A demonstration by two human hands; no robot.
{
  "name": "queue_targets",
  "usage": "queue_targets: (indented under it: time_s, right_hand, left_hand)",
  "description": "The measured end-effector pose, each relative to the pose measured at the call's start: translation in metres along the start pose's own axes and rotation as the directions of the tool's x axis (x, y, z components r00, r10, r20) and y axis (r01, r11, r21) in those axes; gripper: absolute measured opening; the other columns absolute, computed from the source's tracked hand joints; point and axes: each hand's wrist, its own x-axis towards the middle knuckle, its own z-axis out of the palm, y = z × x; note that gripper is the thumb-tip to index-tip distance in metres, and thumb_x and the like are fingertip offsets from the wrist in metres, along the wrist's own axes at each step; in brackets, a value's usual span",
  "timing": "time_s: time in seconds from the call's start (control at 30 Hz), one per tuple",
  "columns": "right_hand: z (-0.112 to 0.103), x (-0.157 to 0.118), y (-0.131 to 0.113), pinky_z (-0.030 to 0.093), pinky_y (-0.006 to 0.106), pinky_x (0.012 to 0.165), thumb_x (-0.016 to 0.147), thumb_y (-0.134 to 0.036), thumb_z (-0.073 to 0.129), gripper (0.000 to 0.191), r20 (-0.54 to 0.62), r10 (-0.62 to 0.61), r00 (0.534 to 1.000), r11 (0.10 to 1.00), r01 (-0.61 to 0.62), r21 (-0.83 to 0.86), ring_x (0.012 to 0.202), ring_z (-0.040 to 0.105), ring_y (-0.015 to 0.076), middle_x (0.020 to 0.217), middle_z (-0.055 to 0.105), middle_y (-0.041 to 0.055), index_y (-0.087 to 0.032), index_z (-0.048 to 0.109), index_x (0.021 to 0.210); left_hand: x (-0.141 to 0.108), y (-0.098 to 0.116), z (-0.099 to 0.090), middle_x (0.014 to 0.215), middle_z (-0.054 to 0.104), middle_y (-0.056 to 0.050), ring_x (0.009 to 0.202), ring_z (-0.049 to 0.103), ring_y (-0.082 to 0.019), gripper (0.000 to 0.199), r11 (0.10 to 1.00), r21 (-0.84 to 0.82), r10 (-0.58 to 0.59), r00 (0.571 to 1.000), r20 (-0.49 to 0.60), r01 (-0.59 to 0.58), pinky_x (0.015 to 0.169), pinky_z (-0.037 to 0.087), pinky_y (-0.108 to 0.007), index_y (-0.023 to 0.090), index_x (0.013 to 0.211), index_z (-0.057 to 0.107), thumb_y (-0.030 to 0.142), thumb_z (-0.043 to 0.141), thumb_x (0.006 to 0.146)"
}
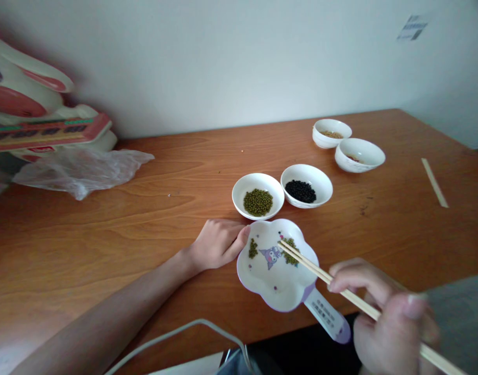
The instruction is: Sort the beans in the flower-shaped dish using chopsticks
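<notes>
Lower right, the right hand (391,315) grasped chopsticks (315,269) over the dish (268,285); mid-frame, the left hand (219,242) touched its rim, grip unclear.

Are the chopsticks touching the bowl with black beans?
Apart. In the head view, the chopsticks extend over the flower-shaped dish, and tabletop shows between that dish and the black-bean bowl.

I was in a home, by the look: wooden table (164,224), cartoon-print dish (258,278) at 5 o'clock, cartoon animal figure (20,99) at 10, pale wall (239,62) at 12.
</notes>
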Motion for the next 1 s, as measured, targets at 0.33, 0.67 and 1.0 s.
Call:
queue_targets:
  time_s: [0.33,0.67,1.0]
  right_hand:
    - [0.044,0.056,-0.028,0.042,0.031,0.054,0.107,-0.065,0.023,0.074,-0.228,0.017,0.973,0.999,-0.011,0.030,0.062,0.061,0.0180,0.065,0.067,0.0046,-0.020,0.069,0.070]
    - [-0.006,0.017,0.012,0.047,0.033,0.064,0.108,-0.062,0.019,0.075,-0.100,-0.004,0.995,0.997,-0.003,-0.072,0.080,0.068,0.0223,0.074,0.070,0.0069,-0.022,0.071,0.071]
    - [0.005,-0.001,0.007,0.040,0.032,0.061,0.110,-0.057,0.021,0.063,0.170,0.176,0.970,0.984,-0.176,-0.016,0.069,0.060,0.0176,0.077,0.065,0.0035,-0.022,0.067,0.084]
  left_hand:
    - [-0.001,-0.001,0.001,0.074,0.062,-0.001,0.064,0.051,-0.013,0.046,1.000,0.016,-0.002,1.000,0.002,0.002,0.064,0.034,-0.027,0.019,0.079,0.053,0.036,0.026,0.112]
    - [0.000,0.001,-0.001,0.072,0.062,-0.002,0.064,0.051,-0.013,0.047,1.000,0.015,0.002,1.000,-0.002,-0.002,0.064,0.034,-0.028,0.018,0.077,0.052,0.036,0.026,0.112]
    - [0.000,-0.001,0.002,0.071,0.061,-0.001,0.064,0.052,-0.013,0.046,1.000,0.020,0.002,1.000,-0.009,-0.002,0.064,0.035,-0.028,0.018,0.076,0.052,0.034,0.028,0.112]
